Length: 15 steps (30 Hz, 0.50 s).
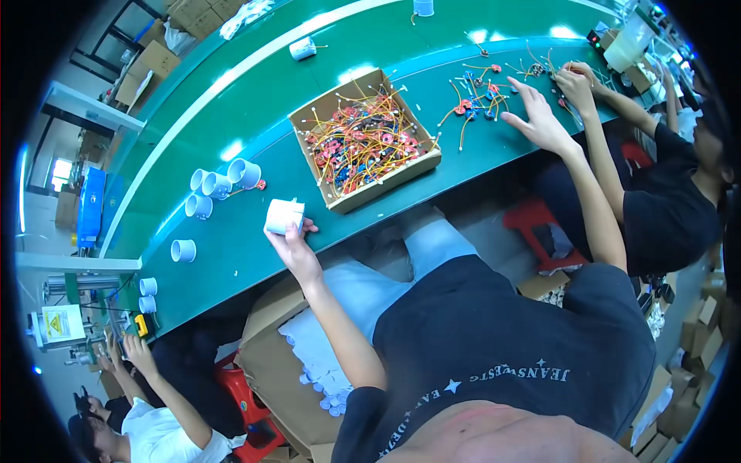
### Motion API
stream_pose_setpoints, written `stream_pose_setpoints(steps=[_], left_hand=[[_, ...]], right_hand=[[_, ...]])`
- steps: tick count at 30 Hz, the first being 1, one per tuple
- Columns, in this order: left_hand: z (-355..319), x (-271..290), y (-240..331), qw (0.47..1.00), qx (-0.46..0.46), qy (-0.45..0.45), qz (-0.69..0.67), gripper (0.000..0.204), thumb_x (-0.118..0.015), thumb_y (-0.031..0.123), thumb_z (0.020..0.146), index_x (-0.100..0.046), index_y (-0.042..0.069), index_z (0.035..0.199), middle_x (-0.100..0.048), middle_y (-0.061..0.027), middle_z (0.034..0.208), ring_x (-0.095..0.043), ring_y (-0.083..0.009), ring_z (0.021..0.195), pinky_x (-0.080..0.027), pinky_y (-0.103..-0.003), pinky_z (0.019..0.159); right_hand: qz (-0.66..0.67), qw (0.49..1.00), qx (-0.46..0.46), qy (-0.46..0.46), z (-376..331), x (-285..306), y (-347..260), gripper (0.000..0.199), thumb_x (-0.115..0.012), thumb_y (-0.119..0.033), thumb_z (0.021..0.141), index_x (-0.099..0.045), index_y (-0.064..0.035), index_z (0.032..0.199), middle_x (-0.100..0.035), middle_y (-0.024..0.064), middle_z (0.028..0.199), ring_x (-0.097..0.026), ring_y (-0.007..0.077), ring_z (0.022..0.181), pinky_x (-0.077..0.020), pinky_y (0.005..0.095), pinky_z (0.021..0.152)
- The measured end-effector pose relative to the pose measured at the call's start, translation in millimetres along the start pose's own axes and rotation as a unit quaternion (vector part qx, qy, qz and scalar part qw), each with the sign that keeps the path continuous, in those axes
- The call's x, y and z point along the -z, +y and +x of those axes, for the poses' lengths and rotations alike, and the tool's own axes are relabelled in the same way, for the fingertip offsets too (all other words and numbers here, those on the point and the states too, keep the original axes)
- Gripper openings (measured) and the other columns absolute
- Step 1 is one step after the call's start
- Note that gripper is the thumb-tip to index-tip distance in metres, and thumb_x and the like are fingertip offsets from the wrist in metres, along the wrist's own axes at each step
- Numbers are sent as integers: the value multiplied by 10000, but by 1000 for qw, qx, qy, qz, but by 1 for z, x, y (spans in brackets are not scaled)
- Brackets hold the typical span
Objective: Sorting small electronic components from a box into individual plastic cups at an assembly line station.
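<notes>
My left hand is wrapped round a white plastic cup-shaped housing, held up at the near edge of the green bench. My right hand is stretched out to the right, fingers apart with nothing between them. Just left of its fingertips lies a loose group of small red and blue round parts with yellow wires. Between my hands stands a shallow cardboard box, heaped with more of these wired parts.
Several white cups stand on the bench to the left, another on the far green strip. A carton of white pieces sits beside my lap. Co-workers' hands are at the right and lower left.
</notes>
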<state>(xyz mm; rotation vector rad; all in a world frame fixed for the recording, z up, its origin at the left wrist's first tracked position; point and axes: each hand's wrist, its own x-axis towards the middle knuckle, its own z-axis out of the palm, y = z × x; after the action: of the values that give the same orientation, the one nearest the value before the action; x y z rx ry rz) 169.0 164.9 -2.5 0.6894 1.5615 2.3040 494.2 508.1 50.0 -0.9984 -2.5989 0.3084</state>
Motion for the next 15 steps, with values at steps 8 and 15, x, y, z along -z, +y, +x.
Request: stream_pose_setpoints(steps=[8,15], left_hand=[[-12,4,-3,998,-23,-22,60,436,-554,273,917,-379,19,1225,-545,-128,1003,-576,-190,785,-490,-302,638],[-16,-9,-5,993,-43,12,109,600,-634,293,861,-340,3,1297,-510,-136,1093,-568,-200,885,-510,-329,730]], right_hand=[[-140,988,8,58,36,-39,-22,660,-571,-449,905,-361,-96,1421,-466,213,1310,-402,359,1267,-336,438,1039],[-80,978,41,188,36,-62,-29,344,-605,-368,898,-585,-54,1039,-593,148,949,-573,314,944,-468,406,735]])
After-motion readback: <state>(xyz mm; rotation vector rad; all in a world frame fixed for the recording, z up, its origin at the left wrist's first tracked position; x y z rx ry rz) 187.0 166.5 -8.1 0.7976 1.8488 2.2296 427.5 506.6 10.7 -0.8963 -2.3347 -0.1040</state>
